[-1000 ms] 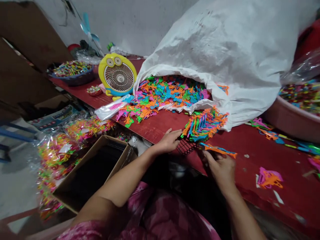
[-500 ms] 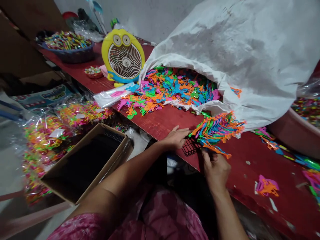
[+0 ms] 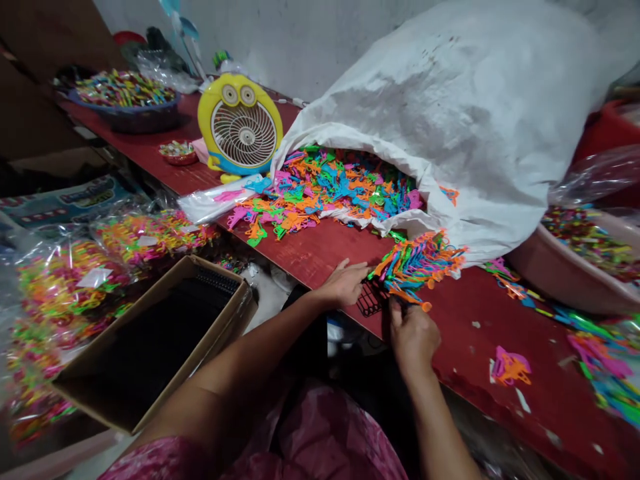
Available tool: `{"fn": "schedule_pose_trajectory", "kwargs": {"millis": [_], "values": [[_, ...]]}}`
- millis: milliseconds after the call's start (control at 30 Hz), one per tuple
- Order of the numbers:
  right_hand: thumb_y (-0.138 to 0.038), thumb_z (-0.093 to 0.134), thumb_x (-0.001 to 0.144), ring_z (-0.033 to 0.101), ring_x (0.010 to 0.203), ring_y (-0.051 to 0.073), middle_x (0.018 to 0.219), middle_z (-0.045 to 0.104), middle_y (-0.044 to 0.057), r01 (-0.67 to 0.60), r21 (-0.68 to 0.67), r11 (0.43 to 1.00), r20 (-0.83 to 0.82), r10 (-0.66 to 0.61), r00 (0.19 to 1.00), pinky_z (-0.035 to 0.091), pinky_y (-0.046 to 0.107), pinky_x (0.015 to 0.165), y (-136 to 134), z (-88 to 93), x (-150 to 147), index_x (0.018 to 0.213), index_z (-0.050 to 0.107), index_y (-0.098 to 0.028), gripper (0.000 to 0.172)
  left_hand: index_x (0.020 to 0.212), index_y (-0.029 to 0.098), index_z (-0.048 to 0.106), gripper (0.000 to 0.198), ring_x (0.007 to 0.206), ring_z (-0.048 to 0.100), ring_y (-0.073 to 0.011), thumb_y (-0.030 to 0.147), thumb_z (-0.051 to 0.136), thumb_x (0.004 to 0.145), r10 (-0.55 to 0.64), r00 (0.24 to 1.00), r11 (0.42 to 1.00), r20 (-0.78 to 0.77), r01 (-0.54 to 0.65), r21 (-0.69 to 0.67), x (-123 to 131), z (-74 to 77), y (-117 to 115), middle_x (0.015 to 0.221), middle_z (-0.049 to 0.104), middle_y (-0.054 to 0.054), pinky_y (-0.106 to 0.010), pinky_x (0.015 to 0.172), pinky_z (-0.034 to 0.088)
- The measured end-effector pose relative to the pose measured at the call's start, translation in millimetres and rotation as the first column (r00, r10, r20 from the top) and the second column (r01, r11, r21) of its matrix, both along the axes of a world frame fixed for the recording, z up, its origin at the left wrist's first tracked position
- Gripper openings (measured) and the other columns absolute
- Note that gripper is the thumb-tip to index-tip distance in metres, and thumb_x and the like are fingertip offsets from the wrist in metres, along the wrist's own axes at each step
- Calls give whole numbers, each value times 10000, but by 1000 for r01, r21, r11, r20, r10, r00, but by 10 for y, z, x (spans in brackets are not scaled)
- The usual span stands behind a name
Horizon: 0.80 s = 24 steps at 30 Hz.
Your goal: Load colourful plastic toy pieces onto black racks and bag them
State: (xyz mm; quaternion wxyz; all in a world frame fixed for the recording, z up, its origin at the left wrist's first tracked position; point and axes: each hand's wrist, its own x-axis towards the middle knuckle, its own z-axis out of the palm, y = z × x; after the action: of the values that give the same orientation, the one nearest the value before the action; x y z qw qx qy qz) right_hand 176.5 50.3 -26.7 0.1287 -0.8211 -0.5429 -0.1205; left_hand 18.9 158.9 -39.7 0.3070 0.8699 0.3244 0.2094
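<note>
A black grid rack point(image 3: 371, 299) lies at the front edge of the red table point(image 3: 320, 250). Many colourful plastic pieces point(image 3: 417, 263) stand packed in a row on its far part. My left hand point(image 3: 346, 283) rests at the rack's left side, fingers stretched out towards the row of pieces. At the right side of the rack, my right hand point(image 3: 414, 328) has its fingers curled with the tips pressed at the rack's edge, under an orange piece. Whatever lies between those fingertips is too small to make out.
Behind the rack, a large white sack point(image 3: 450, 120) spills loose plastic pieces point(image 3: 345, 180). A yellow fan point(image 3: 245, 127) stands left of it. An open cardboard box point(image 3: 150, 340) is at the lower left, beside filled bags point(image 3: 70, 280). A pink tub point(image 3: 575, 267) is at the right.
The view has shifted, so the table and its objects sit further left and more of the pink tub shows. Both hands remain at the rack with little visible change in pose.
</note>
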Motion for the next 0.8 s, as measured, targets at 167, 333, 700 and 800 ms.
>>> {"fn": "schedule_pose_trajectory", "kwargs": {"millis": [167,333,700,800], "values": [[-448,463,971,494,544,144,655,639,86,-37,38,999,-81,40,996,188,290,560,-20,7,2,871,721,-127,423,1339,178,477,545,1302,493,-253,287,612,822,311,845,893,435,-417,171,11,139,-349,1379,551,-145,-442,1085,391],[-337,509,941,520,605,135,722,661,62,-37,36,999,-198,43,979,202,272,555,-13,34,-15,948,717,-160,273,1133,230,627,434,1067,575,-252,436,711,760,178,886,791,429,-388,473,211,431,-631,1143,648,-90,-434,988,372],[-350,441,968,623,782,165,944,725,55,-74,-1,997,-341,70,937,290,265,609,45,65,-25,1000,679,-194,286,852,244,703,186,884,539,-224,397,604,893,271,959,860,79,-278,427,320,798,-448,873,678,-40,-406,811,320],[-372,435,972,626,799,168,956,721,60,-77,-38,996,-371,57,927,288,265,609,70,73,-14,994,672,-187,301,832,250,706,177,898,537,-228,390,615,891,228,974,873,-5,-202,443,334,923,-392,884,681,-36,-401,795,309]]}}
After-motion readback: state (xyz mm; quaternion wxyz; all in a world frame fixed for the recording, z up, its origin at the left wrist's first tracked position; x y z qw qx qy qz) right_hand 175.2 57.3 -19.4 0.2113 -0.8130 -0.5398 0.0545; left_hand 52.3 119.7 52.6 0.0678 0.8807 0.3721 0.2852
